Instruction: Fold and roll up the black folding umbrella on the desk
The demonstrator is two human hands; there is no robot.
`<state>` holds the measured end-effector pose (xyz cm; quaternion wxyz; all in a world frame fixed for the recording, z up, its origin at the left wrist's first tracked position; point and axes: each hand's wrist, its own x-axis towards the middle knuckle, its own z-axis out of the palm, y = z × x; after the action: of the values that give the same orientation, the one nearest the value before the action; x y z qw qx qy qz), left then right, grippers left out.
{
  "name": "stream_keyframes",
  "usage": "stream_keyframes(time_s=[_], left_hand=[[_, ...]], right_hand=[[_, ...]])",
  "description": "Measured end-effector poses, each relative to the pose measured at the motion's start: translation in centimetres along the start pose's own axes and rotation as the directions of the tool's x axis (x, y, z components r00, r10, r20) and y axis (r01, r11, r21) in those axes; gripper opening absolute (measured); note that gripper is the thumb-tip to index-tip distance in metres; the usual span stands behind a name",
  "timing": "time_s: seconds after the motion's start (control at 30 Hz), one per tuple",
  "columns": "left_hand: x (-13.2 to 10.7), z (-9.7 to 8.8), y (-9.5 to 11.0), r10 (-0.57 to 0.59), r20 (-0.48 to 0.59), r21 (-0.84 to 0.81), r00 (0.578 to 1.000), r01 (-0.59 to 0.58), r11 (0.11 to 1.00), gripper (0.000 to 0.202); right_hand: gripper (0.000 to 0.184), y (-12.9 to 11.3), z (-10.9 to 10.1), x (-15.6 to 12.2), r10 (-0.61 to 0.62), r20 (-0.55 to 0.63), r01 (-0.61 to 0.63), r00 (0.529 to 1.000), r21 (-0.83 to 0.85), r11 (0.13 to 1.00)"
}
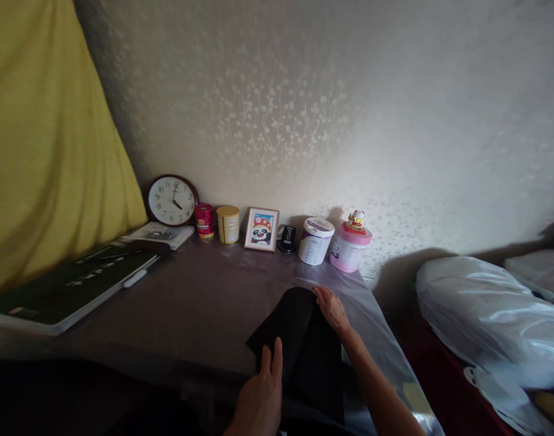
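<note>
A dark black cloth [299, 339] lies bunched over the front right part of the table, with a rounded fold at its top and a lower part near the table's front edge. Its exact kind does not show. The fingers of my right hand [333, 312] are closed on the cloth's upper right edge. My left hand [262, 387] touches the cloth's left side, two fingers stretched out along it; the rest of its fingers are hidden.
Along the wall stand a clock [173, 200], a red can [204, 220], a yellow-lidded can [228, 224], a framed panda picture [261, 229], a black object [287, 238], a white tub [316, 241] and a pink tub [350, 249] bearing a figurine. A dark green board [72, 284] lies left; plastic bags [485, 309] right.
</note>
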<state>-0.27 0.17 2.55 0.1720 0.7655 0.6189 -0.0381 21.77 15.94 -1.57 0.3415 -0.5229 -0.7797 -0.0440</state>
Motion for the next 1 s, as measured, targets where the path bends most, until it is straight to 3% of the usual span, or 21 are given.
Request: stream_keyframes(time_s=[0.1,0.17,0.3,0.47,0.67,1.0], left_hand=[[-0.2,-0.1,-0.4,0.037,-0.006,-0.061,0.999,-0.038,0.997,0.068],[-0.2,0.1,-0.9,0.054,-0.031,-0.105,0.998,-0.057,0.993,0.066],[0.4,1.1,-1.9,0.109,-0.127,-0.205,0.986,-0.134,0.970,0.064],[1.2,1.9,-3.0,0.130,-0.173,-0.331,0.976,-0.182,0.926,0.063],[1.2,2.0,-3.4,0.134,-0.199,-0.391,0.971,-0.204,0.897,0.062],[0.8,1.5,-2.8,0.116,-0.151,-0.346,0.982,-0.162,0.924,0.062]], right_hand=[[0.029,0.8,-2.8,-3.6,0.130,-0.059,-0.132,0.990,-0.047,0.990],[0.027,0.5,-4.6,-6.1,0.147,-0.061,-0.151,0.987,-0.066,0.986],[0.029,-1.3,-6.9,-10.3,0.078,0.014,-0.077,0.997,-0.043,0.996],[0.036,-3.4,-7.2,-12.9,-0.003,0.098,0.006,0.995,-0.032,0.999],[0.033,-4.4,-7.1,-12.4,-0.054,0.013,0.053,0.998,0.076,0.996],[0.020,-6.8,-6.7,-7.3,-0.080,-0.065,0.092,0.995,0.193,0.977]])
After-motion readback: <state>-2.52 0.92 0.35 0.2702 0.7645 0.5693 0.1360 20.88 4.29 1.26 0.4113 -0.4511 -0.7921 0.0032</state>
